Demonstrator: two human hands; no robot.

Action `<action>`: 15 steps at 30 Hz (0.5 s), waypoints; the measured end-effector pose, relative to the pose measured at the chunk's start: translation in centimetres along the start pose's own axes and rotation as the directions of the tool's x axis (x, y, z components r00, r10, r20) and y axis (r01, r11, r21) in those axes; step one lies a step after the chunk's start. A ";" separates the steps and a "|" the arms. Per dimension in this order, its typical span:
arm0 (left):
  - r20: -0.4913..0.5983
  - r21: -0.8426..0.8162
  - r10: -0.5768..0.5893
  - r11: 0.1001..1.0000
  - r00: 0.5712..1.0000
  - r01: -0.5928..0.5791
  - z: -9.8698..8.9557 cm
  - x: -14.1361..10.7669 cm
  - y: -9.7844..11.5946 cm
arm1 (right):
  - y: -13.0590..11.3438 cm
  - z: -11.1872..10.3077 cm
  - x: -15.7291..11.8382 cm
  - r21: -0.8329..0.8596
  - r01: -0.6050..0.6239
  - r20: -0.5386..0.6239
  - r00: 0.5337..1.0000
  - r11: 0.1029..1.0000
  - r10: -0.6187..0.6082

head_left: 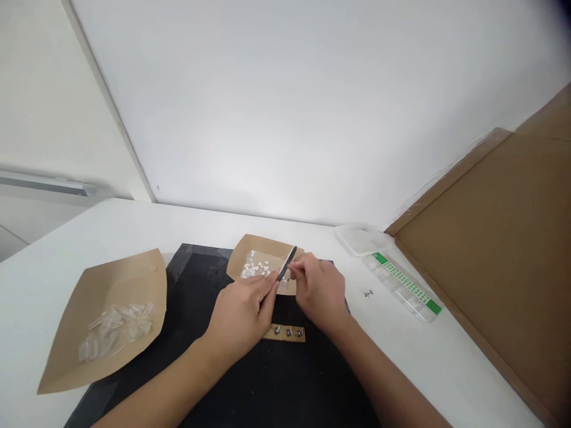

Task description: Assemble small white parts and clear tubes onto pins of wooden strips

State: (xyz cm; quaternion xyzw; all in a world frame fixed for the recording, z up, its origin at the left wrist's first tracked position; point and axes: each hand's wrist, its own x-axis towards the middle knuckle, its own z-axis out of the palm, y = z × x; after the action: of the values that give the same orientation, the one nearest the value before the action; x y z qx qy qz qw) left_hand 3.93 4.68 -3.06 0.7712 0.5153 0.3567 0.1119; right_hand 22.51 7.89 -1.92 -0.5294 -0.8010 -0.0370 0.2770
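Observation:
My left hand (244, 309) pinches the lower end of a slim black strip (288, 263) with a pale edge, which slants up to the right. At the strip's right side, the fingers of my right hand (319, 288) are pressed together; what they hold, if anything, is too small to tell. Behind the hands a brown paper tray (263, 245) holds many small white pieces (255, 267). Just below the hands, a narrow tan strip (294, 340) with several small metal parts lies on the black mat (285, 386).
A larger brown paper tray (129, 276) with clear plastic pieces (118, 327) stands at the left. On the right lie small metal pieces (368, 293), a clear compartment box (404, 288) with a green label, and a clear lid (361, 239), beside a cardboard panel (499, 255).

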 end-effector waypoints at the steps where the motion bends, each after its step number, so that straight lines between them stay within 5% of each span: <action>1: -0.006 0.024 0.008 1.000 1.000 -0.008 0.1 -0.1 -0.1 | 0.1 0.0 0.1 0.000 0.020 0.010 1.000 1.000 -0.020; 11: -0.022 0.108 0.049 0.993 0.999 -0.047 -0.4 0.0 0.3 | -0.1 -0.1 0.3 0.083 0.095 0.026 0.995 0.992 -0.098; 15: -0.035 0.103 0.051 0.994 0.998 -0.047 -0.6 0.0 0.4 | -0.2 -0.1 0.3 0.129 0.015 -0.005 1.000 0.991 -0.015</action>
State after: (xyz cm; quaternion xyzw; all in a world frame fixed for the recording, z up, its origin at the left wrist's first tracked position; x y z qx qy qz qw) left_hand 3.83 4.43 -2.41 0.7814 0.5159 0.3468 0.0539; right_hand 22.27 8.01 -1.61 -0.5043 -0.8051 0.0118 0.3120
